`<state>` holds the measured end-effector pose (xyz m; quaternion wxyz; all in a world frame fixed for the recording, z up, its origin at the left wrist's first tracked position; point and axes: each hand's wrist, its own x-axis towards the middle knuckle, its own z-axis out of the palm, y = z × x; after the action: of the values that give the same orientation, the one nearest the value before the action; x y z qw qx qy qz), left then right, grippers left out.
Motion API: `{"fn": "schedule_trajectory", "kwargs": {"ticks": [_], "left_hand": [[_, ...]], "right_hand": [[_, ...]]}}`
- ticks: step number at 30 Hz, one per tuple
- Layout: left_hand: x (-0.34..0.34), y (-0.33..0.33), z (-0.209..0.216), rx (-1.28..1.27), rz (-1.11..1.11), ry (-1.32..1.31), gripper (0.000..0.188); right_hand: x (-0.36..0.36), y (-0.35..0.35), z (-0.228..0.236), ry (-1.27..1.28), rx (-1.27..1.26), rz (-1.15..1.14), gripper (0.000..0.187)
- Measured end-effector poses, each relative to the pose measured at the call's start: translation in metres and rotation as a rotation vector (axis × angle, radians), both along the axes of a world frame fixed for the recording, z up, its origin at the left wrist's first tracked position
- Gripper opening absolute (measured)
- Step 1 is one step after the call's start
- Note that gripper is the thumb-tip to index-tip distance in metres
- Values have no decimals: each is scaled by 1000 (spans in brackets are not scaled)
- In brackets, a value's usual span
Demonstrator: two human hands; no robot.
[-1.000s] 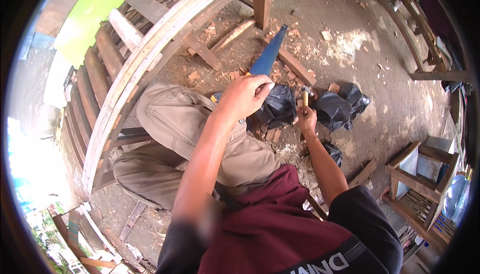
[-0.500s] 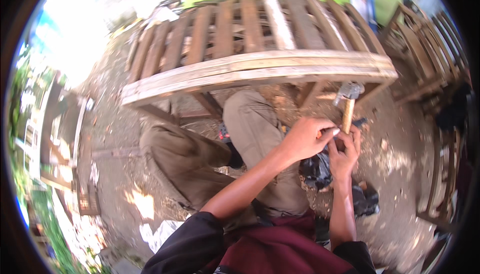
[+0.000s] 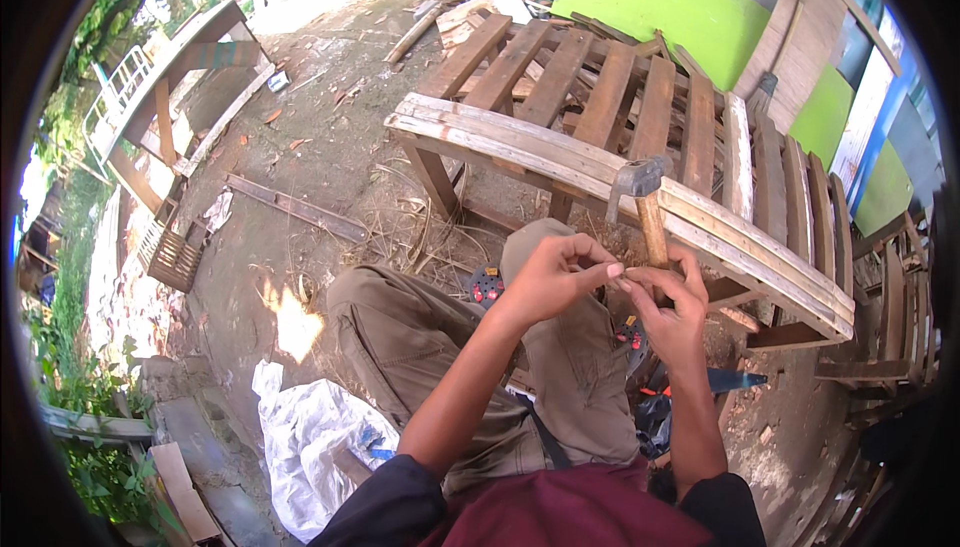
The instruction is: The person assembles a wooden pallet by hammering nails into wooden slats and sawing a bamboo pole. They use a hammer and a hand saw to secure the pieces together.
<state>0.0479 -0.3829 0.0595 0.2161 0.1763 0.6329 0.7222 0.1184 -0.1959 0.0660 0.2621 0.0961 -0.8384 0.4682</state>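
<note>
A claw hammer [image 3: 652, 231] with a wooden handle stands head up from my right hand [image 3: 672, 309], its handle gripped in the curled fingers. The thumb and forefinger of this hand reach toward my left hand [image 3: 562, 275]. My left fingers are pinched, and their tips meet the right ones over my knee. Anything between the fingertips is too small to make out. Just beyond both hands, a slatted wooden bench [image 3: 520, 134] stands with its pale front rail near the hammer head.
Scrap wood [image 3: 470, 19] is piled behind the bench. On the ground lie a white sack [image 3: 315, 437] by my left leg and a wooden strip [image 3: 298, 209]. A handsaw [image 3: 735, 380] lies right of my right forearm. A plastic crate [image 3: 172, 255] stands at left.
My view has turned, so the bench now slants down to the right. In the picture, both hands and the hammer have shifted left, and the fingertips remain together.
</note>
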Motion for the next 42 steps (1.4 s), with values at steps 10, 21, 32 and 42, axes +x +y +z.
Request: {"fn": "schedule_trajectory", "kwargs": {"ticks": [10, 21, 32, 42], "left_hand": [[-77, -77, 37, 29, -223, -38, 17], [-206, -110, 58, -148, 268, 271, 32], [-283, -136, -38, -358, 672, 171, 18], [-272, -134, -46, -507, 713, 331, 19]], "right_hand": [[-98, -44, 41, -308, -176, 386, 19], [-159, -41, 68, -372, -709, 203, 64], [-187, -61, 17, -583, -803, 151, 76], [-190, -58, 7, -624, -785, 158, 73]]}}
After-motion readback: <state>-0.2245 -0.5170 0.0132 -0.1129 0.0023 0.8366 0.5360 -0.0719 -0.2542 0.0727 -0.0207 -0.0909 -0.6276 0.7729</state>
